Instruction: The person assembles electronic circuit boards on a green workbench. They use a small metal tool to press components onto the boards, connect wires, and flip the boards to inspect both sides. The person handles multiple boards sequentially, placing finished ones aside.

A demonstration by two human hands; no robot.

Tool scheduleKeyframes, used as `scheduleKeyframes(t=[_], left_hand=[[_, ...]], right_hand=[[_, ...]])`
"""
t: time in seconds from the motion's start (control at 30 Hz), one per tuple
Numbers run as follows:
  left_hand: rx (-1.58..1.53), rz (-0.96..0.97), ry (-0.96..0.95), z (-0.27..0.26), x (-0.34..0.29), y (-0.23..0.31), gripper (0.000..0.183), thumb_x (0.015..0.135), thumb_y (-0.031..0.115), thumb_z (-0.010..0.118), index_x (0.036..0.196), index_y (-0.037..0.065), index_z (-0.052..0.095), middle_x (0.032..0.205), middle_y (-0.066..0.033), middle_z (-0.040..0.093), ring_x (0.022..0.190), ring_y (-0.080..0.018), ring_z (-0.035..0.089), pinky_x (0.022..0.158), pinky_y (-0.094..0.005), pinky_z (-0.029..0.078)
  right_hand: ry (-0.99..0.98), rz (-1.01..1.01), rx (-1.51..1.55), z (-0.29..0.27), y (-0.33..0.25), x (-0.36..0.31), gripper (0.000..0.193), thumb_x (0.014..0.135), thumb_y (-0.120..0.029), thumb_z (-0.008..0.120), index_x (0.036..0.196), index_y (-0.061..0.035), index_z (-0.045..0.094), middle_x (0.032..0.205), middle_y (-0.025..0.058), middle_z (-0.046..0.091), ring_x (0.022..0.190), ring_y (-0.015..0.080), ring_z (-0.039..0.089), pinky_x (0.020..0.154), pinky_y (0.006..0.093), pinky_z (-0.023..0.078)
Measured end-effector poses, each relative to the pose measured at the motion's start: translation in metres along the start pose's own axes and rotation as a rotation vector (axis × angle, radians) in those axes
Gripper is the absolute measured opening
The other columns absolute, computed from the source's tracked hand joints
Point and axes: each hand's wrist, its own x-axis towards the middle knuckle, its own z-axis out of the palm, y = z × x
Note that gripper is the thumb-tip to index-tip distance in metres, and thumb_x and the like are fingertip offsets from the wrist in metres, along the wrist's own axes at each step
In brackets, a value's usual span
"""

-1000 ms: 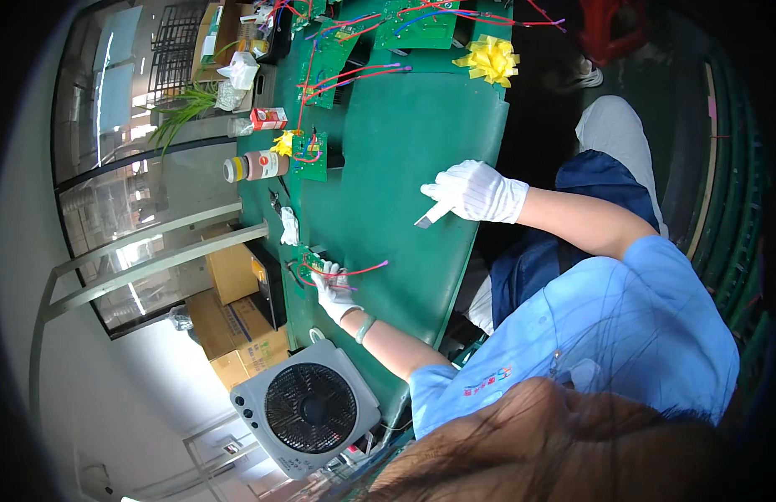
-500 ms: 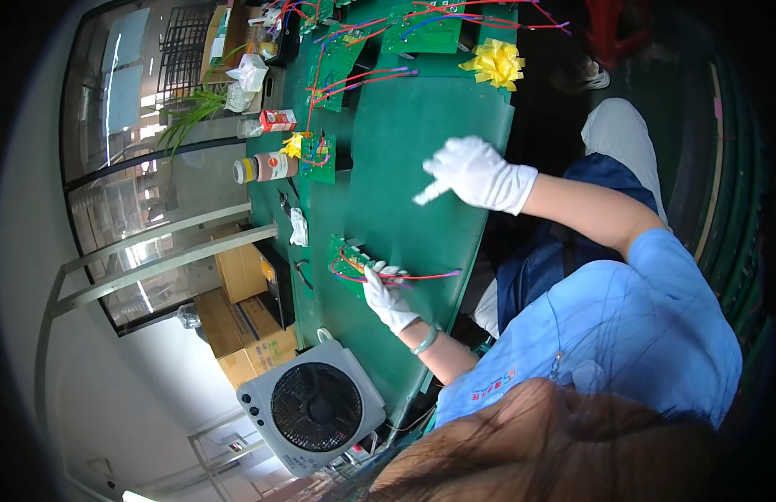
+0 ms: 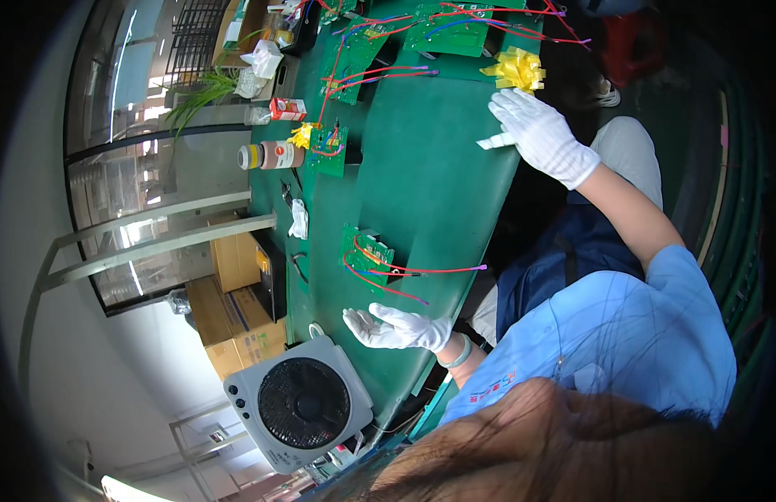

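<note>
My left hand (image 3: 398,327), in a white glove, is held over the green bench with its fingers stretched out and nothing in them. Just above it in the view lies a green circuit board (image 3: 363,255) with red, blue and black wires attached, apart from the hand. My right hand (image 3: 538,138), also gloved in white, reaches to the bench edge with fingers extended. Its fingertips are close beside a yellow bundle of ribbon-like strips (image 3: 518,69); whether they touch it I cannot tell.
More wired circuit boards (image 3: 446,32) cover the bench's top end. Along the window side are a small circuit board (image 3: 328,152), a jar (image 3: 279,155), a red-and-white box (image 3: 288,109), a white cloth (image 3: 298,219) and pliers (image 3: 287,195). A grey box fan (image 3: 304,403) stands at the lower end.
My left hand has let go of the circuit board and drawn down away from it. My right hand has moved up and right to the yellow bundle. The whole view has shifted slightly.
</note>
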Motion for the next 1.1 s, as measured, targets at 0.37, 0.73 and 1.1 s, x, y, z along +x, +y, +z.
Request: scheduleKeyframes(t=[0.37, 0.73, 1.1], left_hand=[[0.088, 0.339, -0.917, 0.192, -0.028, 0.005, 0.072, 0.089, 0.036, 0.067, 0.141, -0.004, 0.038, 0.146, -0.0326, 0.033, 0.138, -0.0491, 0.026, 0.113, -0.052, 0.026], [0.454, 0.156, -0.925, 0.27, -0.007, -0.072, 0.07, 0.095, 0.045, 0.054, 0.138, -0.007, 0.04, 0.143, -0.0303, 0.041, 0.134, -0.0414, 0.038, 0.112, -0.0463, 0.031], [-0.082, -0.398, -0.726, 0.27, 0.018, -0.088, 0.059, 0.099, 0.013, 0.046, 0.15, -0.002, 0.02, 0.154, -0.0209, 0.028, 0.139, -0.0304, 0.035, 0.115, -0.035, 0.027]], right_hand=[[0.151, -0.095, 0.232, -0.032, -0.011, -0.027, 0.053, 0.074, -0.026, 0.073, 0.117, 0.0021, 0.061, 0.123, 0.0142, 0.06, 0.126, 0.0294, 0.051, 0.112, 0.0472, 0.033], [0.071, -0.035, 0.502, -0.035, -0.027, -0.075, 0.052, 0.08, -0.011, 0.064, 0.129, -0.0003, 0.056, 0.133, 0.0145, 0.057, 0.13, 0.0294, 0.049, 0.109, 0.0431, 0.039], [-0.02, 0.019, 0.624, -0.027, -0.03, -0.074, 0.048, 0.085, -0.013, 0.059, 0.132, -0.0065, 0.056, 0.136, 0.0091, 0.056, 0.133, 0.0245, 0.047, 0.112, 0.0417, 0.036]])
